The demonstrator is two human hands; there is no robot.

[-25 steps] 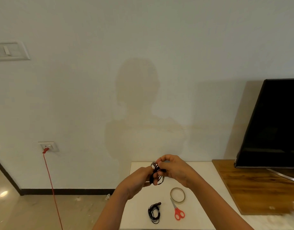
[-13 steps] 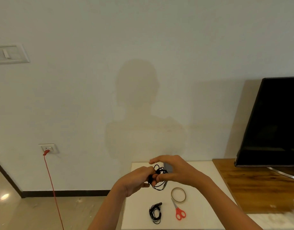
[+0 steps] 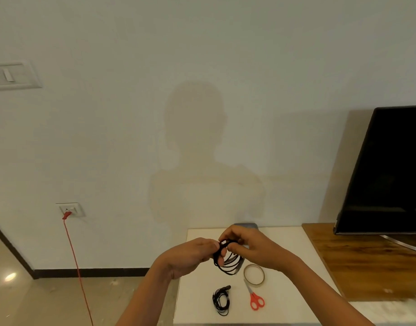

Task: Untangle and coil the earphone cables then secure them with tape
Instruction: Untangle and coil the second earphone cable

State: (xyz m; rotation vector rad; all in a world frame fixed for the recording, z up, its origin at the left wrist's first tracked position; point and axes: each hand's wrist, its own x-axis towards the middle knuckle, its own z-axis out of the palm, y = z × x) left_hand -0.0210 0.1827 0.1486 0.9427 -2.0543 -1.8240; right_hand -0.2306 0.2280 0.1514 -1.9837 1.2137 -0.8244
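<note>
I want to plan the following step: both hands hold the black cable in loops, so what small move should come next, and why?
Probably the left hand should take the whole earphone cable alone, so the right hand can reach the tape roll on the table near it. The loops look gathered and untaped.

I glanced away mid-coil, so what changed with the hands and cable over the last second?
The right hand opened out, then curled back over the black cable, whose loops now hang wider below. The left hand kept its grip. The spare earphones, tape roll and scissors stayed put.
</note>
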